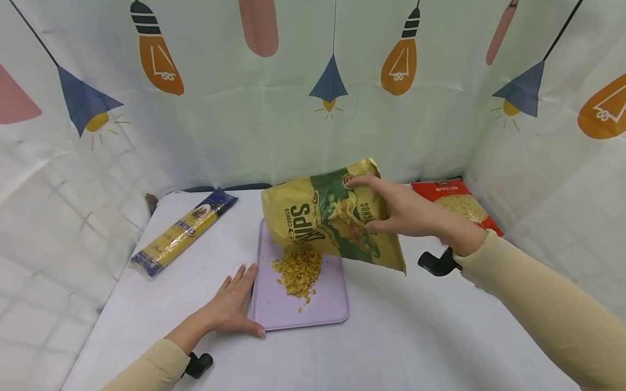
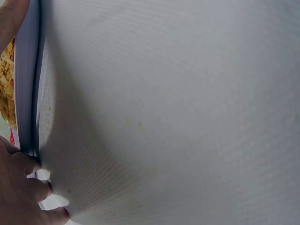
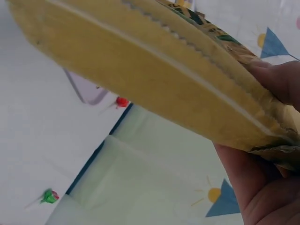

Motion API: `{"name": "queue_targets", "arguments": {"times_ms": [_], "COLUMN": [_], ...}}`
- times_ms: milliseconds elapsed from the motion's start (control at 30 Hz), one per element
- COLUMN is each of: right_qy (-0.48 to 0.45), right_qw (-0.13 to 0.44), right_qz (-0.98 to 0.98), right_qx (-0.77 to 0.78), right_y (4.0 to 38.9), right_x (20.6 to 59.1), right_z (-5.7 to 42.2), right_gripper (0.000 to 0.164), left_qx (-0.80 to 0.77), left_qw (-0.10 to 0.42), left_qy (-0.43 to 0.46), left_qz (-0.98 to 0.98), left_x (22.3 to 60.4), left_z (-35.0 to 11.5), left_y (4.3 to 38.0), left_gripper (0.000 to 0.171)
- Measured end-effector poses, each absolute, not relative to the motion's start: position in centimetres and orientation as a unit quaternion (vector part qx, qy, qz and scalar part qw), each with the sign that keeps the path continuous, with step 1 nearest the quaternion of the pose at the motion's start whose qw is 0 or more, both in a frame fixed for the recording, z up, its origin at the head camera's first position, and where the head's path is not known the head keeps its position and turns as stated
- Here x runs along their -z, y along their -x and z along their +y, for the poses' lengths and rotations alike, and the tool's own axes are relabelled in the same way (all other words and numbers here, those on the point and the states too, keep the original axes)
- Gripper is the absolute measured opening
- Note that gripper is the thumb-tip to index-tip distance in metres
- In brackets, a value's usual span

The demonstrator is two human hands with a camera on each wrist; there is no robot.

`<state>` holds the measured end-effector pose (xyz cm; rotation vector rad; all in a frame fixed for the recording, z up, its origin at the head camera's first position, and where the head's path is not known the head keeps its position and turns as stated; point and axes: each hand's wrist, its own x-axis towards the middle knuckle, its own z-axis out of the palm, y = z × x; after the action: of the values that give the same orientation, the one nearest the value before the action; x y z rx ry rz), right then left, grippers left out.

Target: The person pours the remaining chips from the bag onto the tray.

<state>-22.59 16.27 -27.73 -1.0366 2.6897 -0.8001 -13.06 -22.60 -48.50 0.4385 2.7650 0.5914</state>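
My right hand [image 1: 408,209] grips a gold and green chip bag [image 1: 342,217] by its right end. The bag lies tilted over a light purple tray [image 1: 327,304], its left end hanging low above a heap of crushed yellow chips [image 1: 298,274]. In the right wrist view, thumb and fingers pinch the bag [image 3: 140,70] from both sides. With fingers spread, my left hand [image 1: 232,307] rests at the tray's left edge, thumb by the front corner. The left wrist view shows the tray's rim [image 2: 27,84] between thumb and fingers. The bag hides the tray's back part.
A yellow and blue pasta packet [image 1: 186,231] lies to the left of the tray. At the back right is a red packet [image 1: 457,203] of pale contents. Printed cloth walls [image 1: 293,125] enclose the white table [image 1: 391,336] at the back and sides.
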Motion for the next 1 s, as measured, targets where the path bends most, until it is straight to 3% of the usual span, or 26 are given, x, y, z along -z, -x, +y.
{"name": "queue_targets", "arguments": {"times_ms": [1000], "right_qy": [0.349], "right_qw": [0.162], "right_qz": [0.871], "right_qx": [0.307], "right_y": [20.1], "right_x": [27.8], "right_z": [17.8], "right_gripper": [0.080], "left_qx": [-0.212], "left_qw": [0.124], "left_qy": [-0.162], "left_qz": [0.956], "left_x": [48.6], "left_z": [-22.8], "left_y": [13.1], "left_gripper": [0.151]}}
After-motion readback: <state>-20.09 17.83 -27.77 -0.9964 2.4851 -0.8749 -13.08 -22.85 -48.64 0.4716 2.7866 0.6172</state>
